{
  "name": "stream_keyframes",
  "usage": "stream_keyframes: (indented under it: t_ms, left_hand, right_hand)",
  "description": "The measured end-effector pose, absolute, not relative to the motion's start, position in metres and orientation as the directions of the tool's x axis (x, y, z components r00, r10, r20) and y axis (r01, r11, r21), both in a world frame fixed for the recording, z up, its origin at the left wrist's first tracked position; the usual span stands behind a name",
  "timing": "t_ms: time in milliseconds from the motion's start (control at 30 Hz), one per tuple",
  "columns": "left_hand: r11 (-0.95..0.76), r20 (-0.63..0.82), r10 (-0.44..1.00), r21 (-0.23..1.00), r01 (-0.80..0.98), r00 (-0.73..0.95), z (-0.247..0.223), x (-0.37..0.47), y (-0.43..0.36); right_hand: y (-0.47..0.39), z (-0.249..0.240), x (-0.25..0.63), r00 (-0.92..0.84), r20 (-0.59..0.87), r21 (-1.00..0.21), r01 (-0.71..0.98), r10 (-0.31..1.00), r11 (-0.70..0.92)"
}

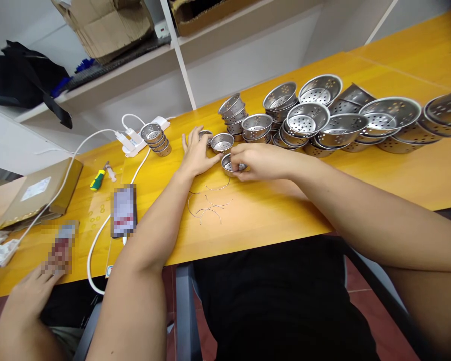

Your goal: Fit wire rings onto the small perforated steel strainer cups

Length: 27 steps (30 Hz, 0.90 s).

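Inside and over a small round silver metal cup with holes point(227, 164), the fingers of the right hand point(257, 161) are bent close together. I cannot tell if they pinch anything. The left hand point(198, 156) has its fingers spread wide, with some over a second silver cup point(206, 135), which they partly hide. A third silver cup point(222, 143) sits between the hands.

Just in front of the cups, thin curved metal wires point(211, 209) lie loose on the yellow wooden surface point(255, 215). Big piles of silver metal bowls with holes point(308, 120) crowd the back and right, right behind the right arm. A stack of small silver cups point(157, 139) stands left of the left hand, next to a white power strip point(135, 146). Its white cords run across the surface, and one passes near the left arm.

A dark phone point(124, 210) lies beside that arm. Farther left are a green and yellow handled tool point(98, 179) and a flat brown cardboard box point(41, 188). Near the left edge, another person's hand point(32, 291) is at a blurred thing. Behind, a white shelf point(135, 65) holds a brown box and a black bag point(26, 77).
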<state>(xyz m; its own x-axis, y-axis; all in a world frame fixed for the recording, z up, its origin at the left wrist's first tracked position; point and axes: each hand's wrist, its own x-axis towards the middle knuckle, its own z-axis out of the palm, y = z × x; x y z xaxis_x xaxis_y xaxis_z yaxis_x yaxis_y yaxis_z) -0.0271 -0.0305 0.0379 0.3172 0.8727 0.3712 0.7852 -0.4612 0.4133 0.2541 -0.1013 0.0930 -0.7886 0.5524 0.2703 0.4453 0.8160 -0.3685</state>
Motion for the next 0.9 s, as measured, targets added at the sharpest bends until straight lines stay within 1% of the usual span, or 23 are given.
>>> stream_keyframes:
  t_ms: [100, 200, 267, 333, 400, 533, 600, 667, 733, 800, 867, 900]
  left_hand:
    - [-0.443, 0.325, 0.886, 0.388, 0.808, 0.33, 0.05, -0.022, -0.04]
    - [-0.478, 0.254, 0.875, 0.325, 0.816, 0.411, 0.063, -0.015, -0.054]
    - [-0.465, 0.204, 0.884, 0.292, 0.836, 0.42, 0.069, -0.011, -0.061]
    - [-0.413, 0.186, 0.909, 0.292, 0.863, 0.372, 0.073, -0.009, -0.064]
    - [-0.353, 0.195, 0.933, 0.313, 0.882, 0.304, 0.075, -0.009, -0.064]
    - [-0.286, 0.231, 0.949, 0.356, 0.89, 0.213, 0.076, -0.013, -0.06]
    - [-0.282, 0.243, 0.949, 0.362, 0.889, 0.202, 0.075, -0.014, -0.059]
    - [-0.276, 0.256, 0.948, 0.369, 0.887, 0.189, 0.074, -0.015, -0.058]
    - [-0.261, 0.271, 0.949, 0.389, 0.883, 0.161, 0.072, -0.016, -0.056]
    - [-0.259, 0.284, 0.947, 0.407, 0.876, 0.148, 0.071, -0.017, -0.054]
    - [-0.278, 0.291, 0.942, 0.396, 0.875, 0.167, 0.07, -0.019, -0.052]
    - [-0.285, 0.29, 0.94, 0.383, 0.878, 0.178, 0.07, -0.02, -0.052]
  right_hand:
    - [-0.1, 0.091, 0.253, -0.803, 0.247, -0.358, 0.444, 0.542, 0.821]
    - [-0.099, 0.089, 0.254, -0.809, 0.236, -0.35, 0.446, 0.538, 0.824]
    - [-0.098, 0.088, 0.254, -0.809, 0.253, -0.353, 0.434, 0.531, 0.829]
    - [-0.098, 0.087, 0.253, -0.805, 0.274, -0.355, 0.424, 0.527, 0.833]
    - [-0.099, 0.086, 0.25, -0.8, 0.263, -0.335, 0.449, 0.54, 0.828]
    - [-0.101, 0.084, 0.241, -0.738, 0.205, -0.24, 0.599, 0.643, 0.764]
    - [-0.102, 0.083, 0.237, -0.697, 0.204, -0.203, 0.657, 0.688, 0.726]
    - [-0.103, 0.082, 0.235, -0.674, 0.21, -0.19, 0.683, 0.709, 0.705]
    - [-0.103, 0.081, 0.236, -0.66, 0.238, -0.215, 0.679, 0.712, 0.702]
    - [-0.103, 0.08, 0.238, -0.657, 0.295, -0.271, 0.639, 0.694, 0.72]
    - [-0.104, 0.08, 0.241, -0.689, 0.334, -0.329, 0.554, 0.643, 0.765]
    - [-0.104, 0.08, 0.241, -0.729, 0.326, -0.351, 0.498, 0.602, 0.793]
